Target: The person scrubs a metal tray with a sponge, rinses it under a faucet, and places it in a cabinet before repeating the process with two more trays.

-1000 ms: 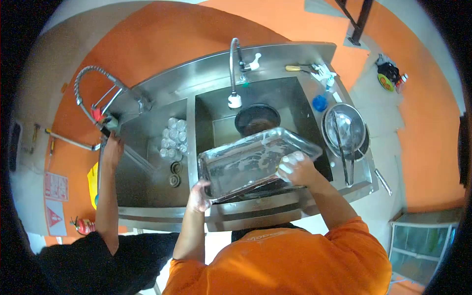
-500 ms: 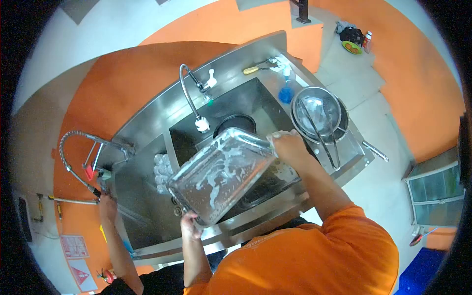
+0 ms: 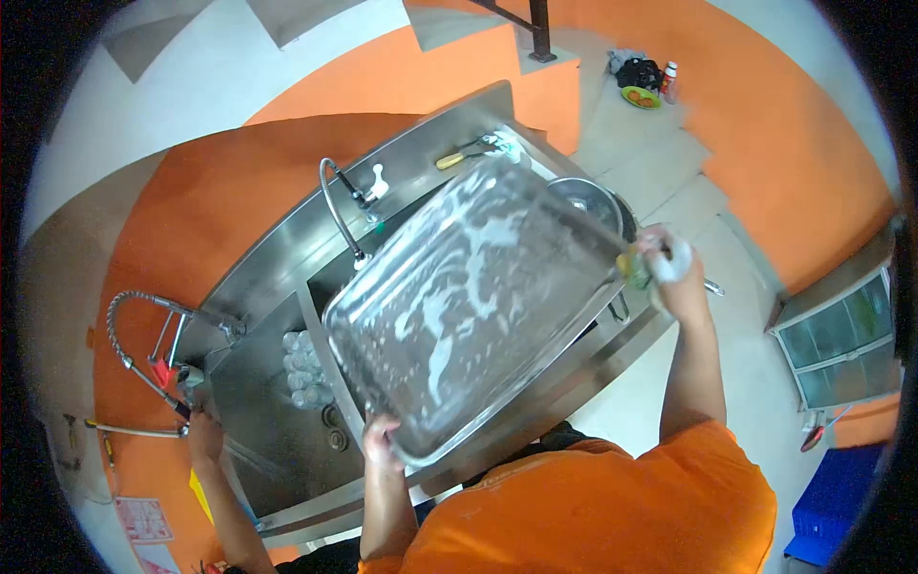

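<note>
A large rectangular pan point(image 3: 535, 277), shiny and streaked with white suds, is tilted over the sink. My left hand point(image 3: 381, 440) grips its near lower corner, thumb over the rim. At the pan's right edge, my right hand point(image 3: 677, 273) is closed around a foamy yellow-green sponge point(image 3: 633, 271). The pan hides most of the right basin and part of the steel bowl point(image 3: 585, 199) behind it.
A co-worker's hand point(image 3: 203, 435) holds a spray faucet point(image 3: 182, 407) running into the left basin point(image 3: 258, 383), where several clear cups point(image 3: 306, 368) lie. A bent-neck faucet point(image 3: 330, 196) stands behind the pan. A yellow-handled tool point(image 3: 451, 161) rests on the back ledge.
The pan has risen closer to the camera and now covers more of the right basin and counter. My right hand has moved right and now shows the sponge. The view has shifted slightly.
</note>
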Demonstrator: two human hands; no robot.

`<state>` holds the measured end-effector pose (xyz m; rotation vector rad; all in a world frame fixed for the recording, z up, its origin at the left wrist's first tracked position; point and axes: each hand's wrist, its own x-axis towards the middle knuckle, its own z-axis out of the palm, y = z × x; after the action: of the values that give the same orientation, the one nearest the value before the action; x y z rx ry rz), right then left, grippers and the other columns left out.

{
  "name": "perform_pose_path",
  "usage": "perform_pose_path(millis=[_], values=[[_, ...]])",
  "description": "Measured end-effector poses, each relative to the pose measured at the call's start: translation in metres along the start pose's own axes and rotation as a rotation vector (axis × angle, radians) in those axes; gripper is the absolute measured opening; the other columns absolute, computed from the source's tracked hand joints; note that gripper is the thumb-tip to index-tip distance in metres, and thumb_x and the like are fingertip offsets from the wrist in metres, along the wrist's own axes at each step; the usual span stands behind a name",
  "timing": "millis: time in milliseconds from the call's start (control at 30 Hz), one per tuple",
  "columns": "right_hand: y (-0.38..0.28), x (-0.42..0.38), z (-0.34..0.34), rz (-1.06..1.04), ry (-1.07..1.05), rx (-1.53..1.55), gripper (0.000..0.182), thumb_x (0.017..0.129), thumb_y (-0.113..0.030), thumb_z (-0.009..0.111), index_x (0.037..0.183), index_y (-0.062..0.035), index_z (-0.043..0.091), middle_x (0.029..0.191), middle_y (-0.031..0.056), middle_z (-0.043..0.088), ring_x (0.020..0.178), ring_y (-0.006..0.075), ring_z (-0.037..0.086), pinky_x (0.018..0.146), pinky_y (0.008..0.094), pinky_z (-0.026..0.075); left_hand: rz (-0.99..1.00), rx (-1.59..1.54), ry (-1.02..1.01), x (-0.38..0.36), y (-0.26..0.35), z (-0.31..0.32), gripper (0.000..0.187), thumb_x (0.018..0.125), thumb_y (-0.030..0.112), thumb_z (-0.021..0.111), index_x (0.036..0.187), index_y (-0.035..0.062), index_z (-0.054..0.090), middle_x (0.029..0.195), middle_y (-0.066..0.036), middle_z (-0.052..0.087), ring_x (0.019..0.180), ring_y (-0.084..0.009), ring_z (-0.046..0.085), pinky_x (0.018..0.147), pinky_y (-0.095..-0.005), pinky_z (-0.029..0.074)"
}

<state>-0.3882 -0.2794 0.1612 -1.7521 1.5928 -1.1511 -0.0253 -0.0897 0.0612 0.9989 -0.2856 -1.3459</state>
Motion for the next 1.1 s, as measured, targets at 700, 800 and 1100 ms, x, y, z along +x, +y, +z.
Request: perform_pose_path(millis=[700, 800, 1100], values=[[0.12, -0.026, -0.063, 0.127, 0.244, -0.169, 0.021, 0.079, -0.021, 0.053, 0.089, -0.0028, 0.056, 0.076, 0.0114, 0.06, 0.072, 0.0242, 0.059, 0.064, 0.034, 0.044, -0.083, 0.242, -0.154, 0.146, -0.099, 0.16, 0.051, 0.071, 0.01, 0.046, 0.12, 0.0148, 0.034, 0.111, -0.007, 0.044, 0.101, -0.0239, 0.045, 0.085, -0.0402, 0.041], [0.134, -0.019, -0.062, 0.284, 0.361, 0.369, 0.02, 0.08, -0.018, 0.05, 0.089, -0.0018, 0.057, 0.081, 0.0076, 0.058, 0.076, 0.0199, 0.056, 0.064, 0.0306, 0.043, -0.115, 0.3, -0.182, 0.156, -0.102, 0.149, 0.061, 0.07, 0.012, 0.049, 0.127, 0.0109, 0.026, 0.121, -0.011, 0.038, 0.11, -0.0263, 0.039, 0.09, -0.0405, 0.036], [0.157, -0.014, -0.057, 0.445, 0.3, 1.572, 0.032, 0.077, -0.035, 0.044, 0.095, -0.01, 0.053, 0.09, 0.0078, 0.058, 0.08, 0.0226, 0.053, 0.064, 0.0398, 0.042, -0.089, 0.294, -0.137, 0.16, -0.111, 0.138, 0.047, 0.077, 0.02, 0.05, 0.121, 0.0128, 0.034, 0.112, -0.008, 0.047, 0.099, -0.024, 0.048, 0.083, -0.0389, 0.042]])
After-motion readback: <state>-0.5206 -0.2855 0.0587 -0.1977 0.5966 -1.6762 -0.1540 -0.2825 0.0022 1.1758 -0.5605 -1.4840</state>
